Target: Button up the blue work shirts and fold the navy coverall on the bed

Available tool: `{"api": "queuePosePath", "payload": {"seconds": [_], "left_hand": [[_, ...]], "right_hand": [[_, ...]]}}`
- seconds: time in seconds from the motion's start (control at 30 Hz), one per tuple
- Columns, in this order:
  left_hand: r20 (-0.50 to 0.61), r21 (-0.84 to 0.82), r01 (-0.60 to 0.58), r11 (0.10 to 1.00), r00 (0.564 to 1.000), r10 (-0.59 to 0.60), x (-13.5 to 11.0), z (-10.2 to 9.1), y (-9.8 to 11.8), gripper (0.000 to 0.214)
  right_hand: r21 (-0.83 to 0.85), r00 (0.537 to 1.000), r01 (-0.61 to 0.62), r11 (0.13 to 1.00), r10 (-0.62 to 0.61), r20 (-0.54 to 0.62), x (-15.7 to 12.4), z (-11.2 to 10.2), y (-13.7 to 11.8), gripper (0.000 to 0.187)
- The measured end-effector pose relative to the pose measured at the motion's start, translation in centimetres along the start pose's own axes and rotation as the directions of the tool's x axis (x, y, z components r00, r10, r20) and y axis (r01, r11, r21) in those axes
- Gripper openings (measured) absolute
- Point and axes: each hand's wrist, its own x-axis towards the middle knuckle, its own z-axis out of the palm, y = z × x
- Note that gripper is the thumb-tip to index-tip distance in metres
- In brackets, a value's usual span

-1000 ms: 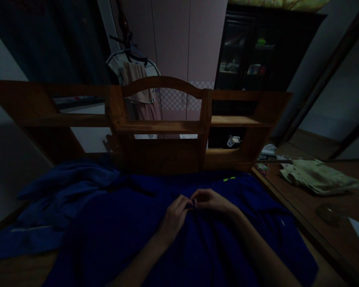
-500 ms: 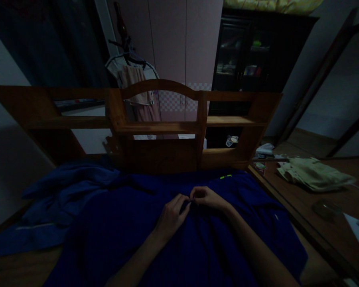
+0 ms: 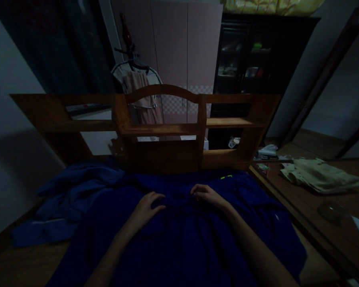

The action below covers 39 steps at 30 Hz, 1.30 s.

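Parting now: L hand (image 3: 146,208) off R hand (image 3: 208,194).

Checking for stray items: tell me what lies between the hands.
In the head view, only dark-blue cloth shows between the left hand and the right hand.

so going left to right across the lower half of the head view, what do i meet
Rumpled blue cloth, left hand, right hand, pale cloth.
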Motion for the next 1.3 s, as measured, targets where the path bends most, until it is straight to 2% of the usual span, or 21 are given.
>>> {"api": "queuePosePath", "payload": {"seconds": [0.1,0.23,0.37,0.43,0.53,0.6,0.67,0.73,0.77,0.83,0.9,1.03,1.13,1.3], "left_hand": [[0.025,-0.114,0.036,0.993,0.999,-0.034,-0.7,0.3,-1.5,0.026],[0.007,-0.180,0.052,0.982,0.999,-0.052,-1.5,0.6,-2.2,0.021],[0.007,-0.260,0.101,0.960,0.995,-0.103,-1.7,0.9,-2.9,0.026],[0.010,-0.297,0.133,0.946,0.991,-0.136,-1.6,0.9,-3.1,0.029],[0.031,-0.361,0.171,0.917,0.985,-0.172,-1.6,0.6,-3.3,0.033],[0.051,-0.410,0.174,0.896,0.985,-0.168,-1.6,0.3,-3.2,0.033],[0.070,-0.447,0.164,0.880,0.987,-0.148,-1.7,0.1,-3.2,0.032],[0.085,-0.471,0.156,0.868,0.988,-0.131,-1.8,0.0,-3.0,0.032],[0.085,-0.480,0.155,0.864,0.988,-0.130,-1.8,-0.1,-3.0,0.033],[0.086,-0.496,0.157,0.854,0.988,-0.131,-2.0,-0.1,-2.9,0.033],[0.091,-0.502,0.160,0.850,0.987,-0.132,-2.1,-0.1,-2.8,0.032],[0.083,-0.459,0.155,0.875,0.988,-0.131,-2.2,0.1,-2.6,0.031],[0.058,-0.432,0.145,0.890,0.989,-0.133,-2.1,0.2,-2.4,0.031],[0.063,-0.443,0.163,0.881,0.987,-0.150,-2.1,0.0,-2.2,0.031]], "right_hand": [[0.006,1.000,0.003,1.000,-0.003,-0.014,0.0,0.2,0.0,0.021],[0.001,1.000,-0.006,1.000,0.006,-0.012,0.0,0.4,-0.1,0.024],[-0.040,1.000,-0.007,0.999,0.006,-0.028,0.0,0.5,0.1,0.026],[-0.079,0.997,0.009,0.997,-0.014,-0.071,-0.2,0.7,-0.3,0.027],[-0.156,0.972,0.071,0.985,-0.103,-0.209,-0.6,1.6,-2.5,0.025],[-0.296,0.937,0.168,0.940,-0.246,-0.250,-0.8,3.0,-5.1,0.021],[-0.483,0.904,0.288,0.827,-0.401,-0.147,-0.7,5.0,-7.8,0.018],[-0.594,0.892,0.372,0.713,-0.453,0.015,0.0,7.4,-9.4,0.020],[-0.618,0.893,0.385,0.686,-0.445,0.063,0.4,8.5,-9.5,0.021],[-0.633,0.909,0.366,0.683,-0.407,0.087,1.4,10.3,-8.5,0.021],[-0.597,0.934,0.312,0.739,-0.354,0.050,2.2,11.4,-6.3,0.019],[-0.417,0.955,0.276,0.866,-0.296,0.017,2.6,11.9,-2.2,0.027],[-0.304,0.959,0.260,0.916,-0.281,-0.025,2.6,11.6,-1.1,0.033],[-0.200,0.984,0.161,0.967,-0.172,-0.038,3.1,11.3,-0.7,0.024]]}}
